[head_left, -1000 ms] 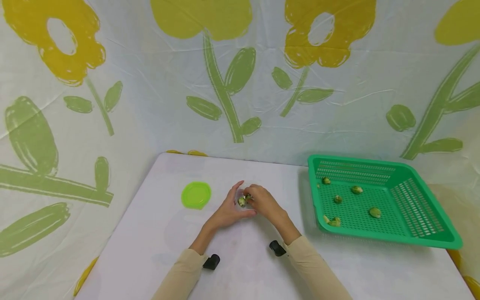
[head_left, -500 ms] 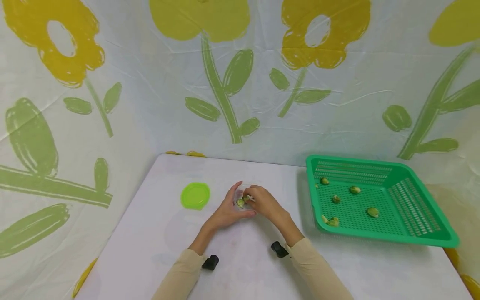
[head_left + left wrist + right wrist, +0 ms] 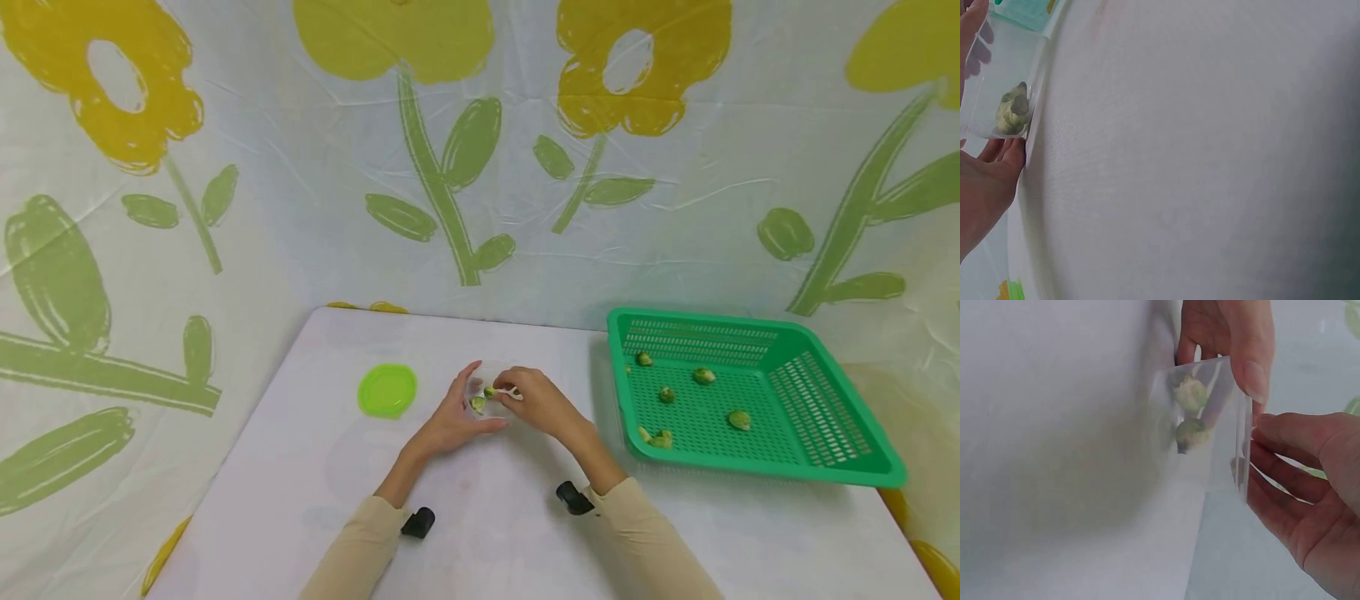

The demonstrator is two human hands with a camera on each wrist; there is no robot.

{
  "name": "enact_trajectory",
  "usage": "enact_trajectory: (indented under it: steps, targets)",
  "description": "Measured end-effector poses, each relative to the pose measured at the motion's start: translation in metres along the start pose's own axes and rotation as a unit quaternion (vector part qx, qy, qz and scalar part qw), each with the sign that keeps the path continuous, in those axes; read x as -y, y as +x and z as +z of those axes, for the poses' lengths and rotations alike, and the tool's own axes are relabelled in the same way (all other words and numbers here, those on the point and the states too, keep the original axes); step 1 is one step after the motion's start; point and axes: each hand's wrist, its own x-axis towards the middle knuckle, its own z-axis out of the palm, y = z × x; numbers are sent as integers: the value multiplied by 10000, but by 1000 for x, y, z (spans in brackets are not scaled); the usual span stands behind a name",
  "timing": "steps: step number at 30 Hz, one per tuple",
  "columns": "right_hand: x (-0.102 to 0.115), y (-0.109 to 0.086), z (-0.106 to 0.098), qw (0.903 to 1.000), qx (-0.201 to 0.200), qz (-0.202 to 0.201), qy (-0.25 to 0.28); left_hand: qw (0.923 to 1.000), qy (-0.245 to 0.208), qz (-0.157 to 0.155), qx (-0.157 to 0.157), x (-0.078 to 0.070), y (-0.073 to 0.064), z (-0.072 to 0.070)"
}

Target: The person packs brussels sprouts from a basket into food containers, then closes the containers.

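Sprouts [image 3: 1190,394], two of them, sit inside a clear tub [image 3: 1222,447]. From here I watch the left hand [image 3: 452,422] grip it, thumb and fingers curved round its sides. The right hand [image 3: 542,403] has its fingers bent close together at the rim; I cannot tell whether they pinch anything. A green basket [image 3: 780,418] holds more.

Soft, diffuse light casts a faint shadow around the basket [image 3: 697,408] by the worktop's [image 3: 487,517] right edge. Wrist views are dimmer and hazy; the left one bows the worktop's edge.
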Motion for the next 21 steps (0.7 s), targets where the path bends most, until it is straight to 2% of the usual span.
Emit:
enact_trajectory:
  steps: [9, 21]
  targets:
    - [-3, -9, -22, 9997, -93, 149, -186, 9999, 132, -55, 14, 5, 4, 1]
    - [-9, -26, -55, 9974, -523, 66, -498, 9996, 181, -218, -22, 8, 3, -2]
